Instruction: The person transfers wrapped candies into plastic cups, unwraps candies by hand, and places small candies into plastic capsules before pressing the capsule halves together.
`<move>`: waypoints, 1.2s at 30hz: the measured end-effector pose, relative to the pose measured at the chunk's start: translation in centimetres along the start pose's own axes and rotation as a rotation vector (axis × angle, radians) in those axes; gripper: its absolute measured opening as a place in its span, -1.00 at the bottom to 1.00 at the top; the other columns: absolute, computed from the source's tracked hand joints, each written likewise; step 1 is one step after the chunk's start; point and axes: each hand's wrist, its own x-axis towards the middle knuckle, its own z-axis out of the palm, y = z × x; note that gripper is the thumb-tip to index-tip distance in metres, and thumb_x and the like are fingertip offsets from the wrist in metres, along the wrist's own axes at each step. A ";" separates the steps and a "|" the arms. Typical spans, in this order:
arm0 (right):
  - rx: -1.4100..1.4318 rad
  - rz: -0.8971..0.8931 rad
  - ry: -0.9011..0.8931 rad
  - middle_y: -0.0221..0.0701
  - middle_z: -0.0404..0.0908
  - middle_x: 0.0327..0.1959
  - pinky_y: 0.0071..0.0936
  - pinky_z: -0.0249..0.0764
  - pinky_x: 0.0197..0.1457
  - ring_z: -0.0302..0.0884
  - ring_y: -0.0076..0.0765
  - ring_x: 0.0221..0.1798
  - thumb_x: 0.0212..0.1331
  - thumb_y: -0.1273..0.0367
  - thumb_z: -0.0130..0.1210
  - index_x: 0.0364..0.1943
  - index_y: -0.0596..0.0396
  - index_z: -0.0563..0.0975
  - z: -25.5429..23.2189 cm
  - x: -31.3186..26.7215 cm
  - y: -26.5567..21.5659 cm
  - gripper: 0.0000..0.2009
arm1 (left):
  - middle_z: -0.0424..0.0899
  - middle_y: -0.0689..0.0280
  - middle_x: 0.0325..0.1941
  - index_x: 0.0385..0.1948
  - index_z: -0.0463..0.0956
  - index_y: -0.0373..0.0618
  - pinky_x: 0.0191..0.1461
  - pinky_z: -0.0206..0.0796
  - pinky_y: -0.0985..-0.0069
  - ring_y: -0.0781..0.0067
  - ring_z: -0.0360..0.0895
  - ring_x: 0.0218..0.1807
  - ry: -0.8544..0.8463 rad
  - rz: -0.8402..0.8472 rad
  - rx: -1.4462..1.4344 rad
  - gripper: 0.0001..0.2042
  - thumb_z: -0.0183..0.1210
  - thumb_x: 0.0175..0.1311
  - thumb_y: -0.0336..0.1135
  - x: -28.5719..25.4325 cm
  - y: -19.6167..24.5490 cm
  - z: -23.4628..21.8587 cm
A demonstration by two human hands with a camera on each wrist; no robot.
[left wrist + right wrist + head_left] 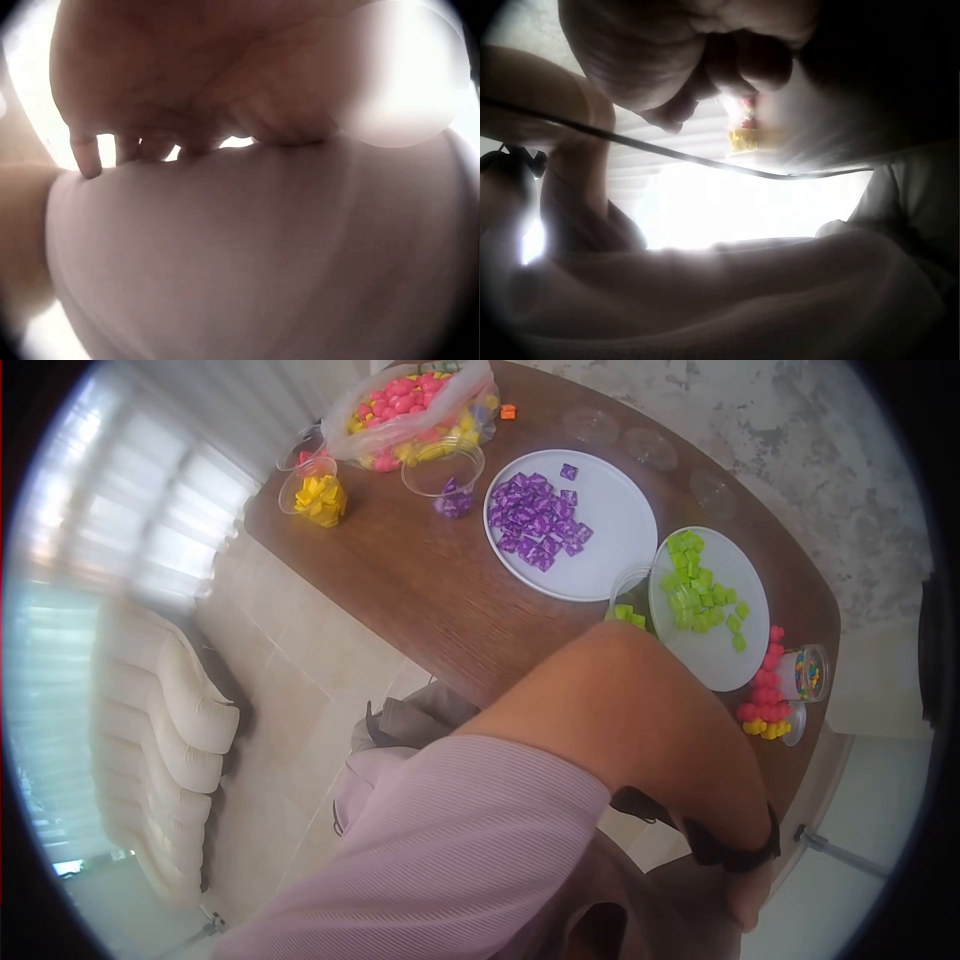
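Observation:
My left arm bends across the head view, its bare elbow over the table edge and a black strap [735, 848] at the wrist. Only part of the left hand [748, 900] shows at the lower right. In the left wrist view its fingertips rest against a pinkish sleeve [225, 240], with bare arm beyond the cuff. The right hand [712, 52] is outside the head view. Its own wrist view shows it dark at the top, fingers loosely curled with no object visible in them. Pale cloth [727, 300] lies below it.
On the brown table [400, 570], one white plate [620, 550] bears purple wrapped pieces, another [725, 660] green ones. Clear cups, a plastic bag [480, 395] of colourful pieces and pink pieces [765, 690] stand around them. A cream cushioned seat [160, 750] is at left. A dark cord [682, 155] crosses the right wrist view.

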 end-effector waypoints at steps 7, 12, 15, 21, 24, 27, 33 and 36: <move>-0.039 -0.044 -0.061 -0.63 0.49 -0.59 -0.53 0.33 -0.41 0.33 -0.72 -0.46 0.38 0.35 0.24 -0.52 0.12 0.58 -0.2 -0.1 0.3 -0.73 | 0.71 0.22 -0.10 -0.11 0.66 -0.18 -0.08 0.52 0.34 0.36 0.65 -0.08 -0.127 0.474 1.032 -0.80 0.17 0.35 -0.32 3.2 -2.3 1.0; -0.074 -0.062 -0.110 -0.62 0.49 -0.60 -0.52 0.32 -0.42 0.32 -0.71 -0.47 0.37 0.35 0.24 -0.52 0.12 0.57 -0.2 -0.3 0.0 -0.72 | 0.69 0.28 -0.11 -0.12 0.66 -0.15 -0.01 0.43 0.37 0.46 0.57 -0.10 -0.259 0.625 0.615 -0.77 0.11 0.46 -0.23 9.7 -9.6 1.1; -0.089 -0.058 -0.140 -0.61 0.49 -0.61 -0.52 0.32 -0.42 0.32 -0.71 -0.47 0.37 0.35 0.24 -0.53 0.13 0.56 -0.1 -0.7 0.0 -0.72 | 0.68 0.31 -0.12 -0.13 0.66 -0.13 0.03 0.38 0.39 0.52 0.52 -0.12 -0.322 0.703 0.356 -0.74 0.08 0.53 -0.17 11.6 -11.7 1.2; -0.131 -0.039 -0.218 -0.58 0.48 -0.62 -0.50 0.32 -0.42 0.31 -0.70 -0.47 0.37 0.35 0.23 -0.53 0.13 0.55 0.1 0.1 0.2 -0.71 | 0.66 0.22 -0.05 -0.10 0.69 -0.08 0.06 0.38 0.31 0.41 0.58 -0.03 0.029 0.128 0.335 -0.71 0.09 0.46 -0.10 0.2 -2.5 1.9; -0.151 -0.035 -0.261 -0.57 0.48 -0.62 -0.49 0.32 -0.43 0.31 -0.69 -0.48 0.37 0.35 0.23 -0.54 0.14 0.55 0.4 0.7 0.1 -0.71 | 0.65 0.15 0.07 -0.03 0.70 -0.07 0.17 0.37 0.25 0.30 0.60 0.12 0.394 -0.397 0.312 -0.64 0.13 0.38 -0.05 -8.8 5.1 -0.5; -0.171 -0.023 -0.283 -0.56 0.48 -0.62 -0.49 0.32 -0.43 0.31 -0.69 -0.48 0.37 0.34 0.23 -0.54 0.14 0.54 0.5 0.6 -0.1 -0.71 | 0.67 0.14 0.06 -0.07 0.72 -0.09 0.19 0.37 0.23 0.20 0.60 0.13 0.343 -0.396 0.152 -0.63 0.12 0.33 -0.04 -7.6 3.7 -1.0; -0.213 -0.093 -0.196 -0.54 0.48 -0.63 -0.47 0.31 -0.43 0.30 -0.68 -0.49 0.36 0.34 0.23 -0.55 0.15 0.53 -0.4 0.3 -0.9 -0.70 | 0.62 0.10 -0.46 -0.52 0.61 -0.13 -0.47 0.33 0.25 0.25 0.50 -0.54 0.312 0.167 0.216 -0.71 0.18 0.42 -0.20 -6.2 0.3 2.5; -0.200 -0.132 -0.066 -0.53 0.48 -0.64 -0.47 0.31 -0.44 0.30 -0.68 -0.49 0.36 0.34 0.23 -0.55 0.15 0.53 -0.8 -1.5 -0.2 -0.70 | 0.58 0.12 -0.49 -0.52 0.55 -0.18 -0.49 0.31 0.23 0.25 0.52 -0.54 0.388 0.190 -0.014 -0.78 0.20 0.33 -0.29 -7.3 4.7 3.8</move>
